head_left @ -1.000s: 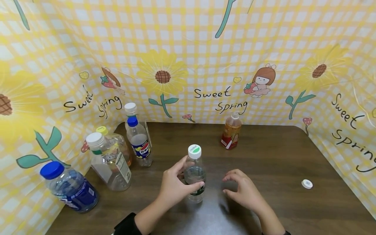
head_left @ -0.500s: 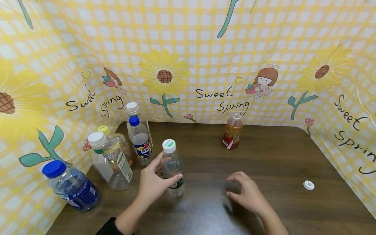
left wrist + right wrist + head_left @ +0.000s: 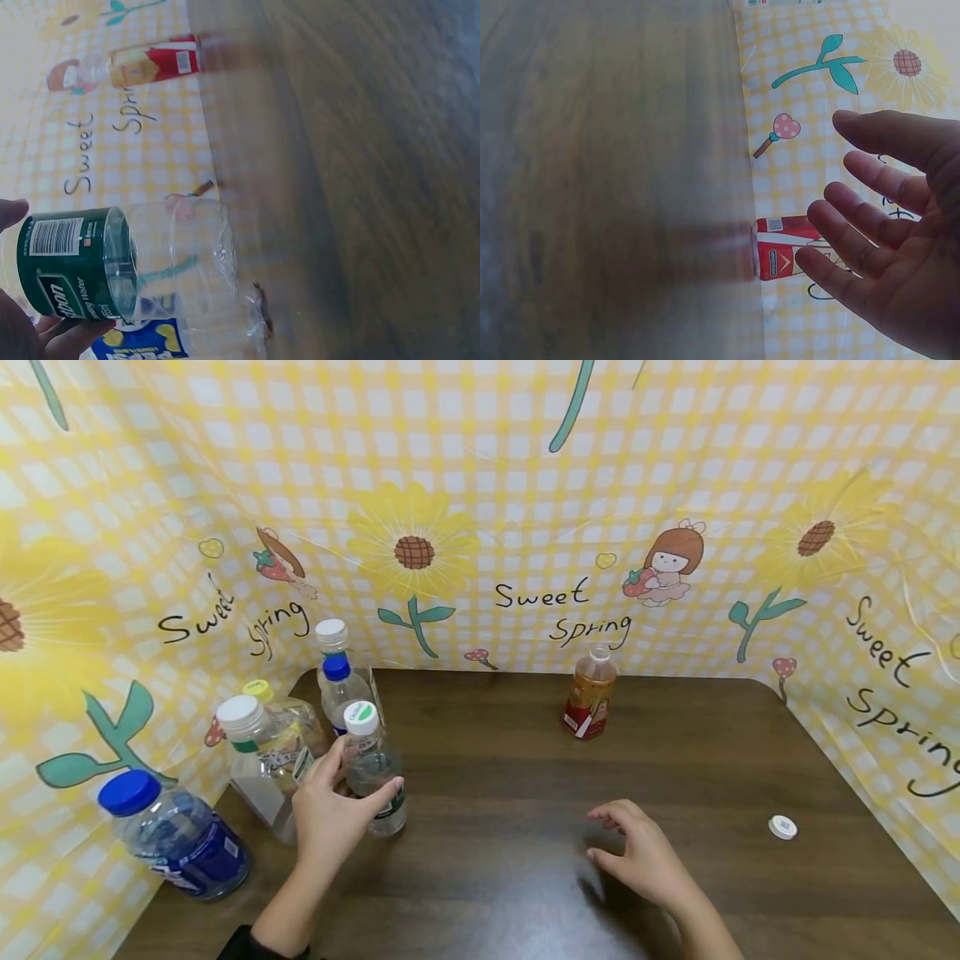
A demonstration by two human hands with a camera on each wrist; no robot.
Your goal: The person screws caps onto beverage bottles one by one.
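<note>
My left hand [image 3: 330, 806] grips a clear water bottle [image 3: 375, 772] with a white cap and a dark green label, thumb on the near side and fingers behind. In the left wrist view the green label [image 3: 67, 266] and the clear base of the bottle show plainly. The bottle is upright, in front of a blue-capped Pepsi bottle [image 3: 341, 693] that it partly hides. Over the right half of the table my right hand [image 3: 637, 852] hovers with relaxed fingers and holds nothing; the right wrist view shows its fingers [image 3: 855, 247] spread.
At the left stand a blue-capped bottle [image 3: 187, 843], a white-capped clear bottle [image 3: 255, 777], a yellow-capped bottle [image 3: 300, 718] and another white-capped bottle [image 3: 332, 635]. An uncapped red-labelled bottle [image 3: 590, 697] stands at the back. A loose white cap [image 3: 782, 827] lies at the right.
My left hand has carried the water bottle leftward from the middle of the table to beside the group of bottles. My right hand has shifted slightly right.
</note>
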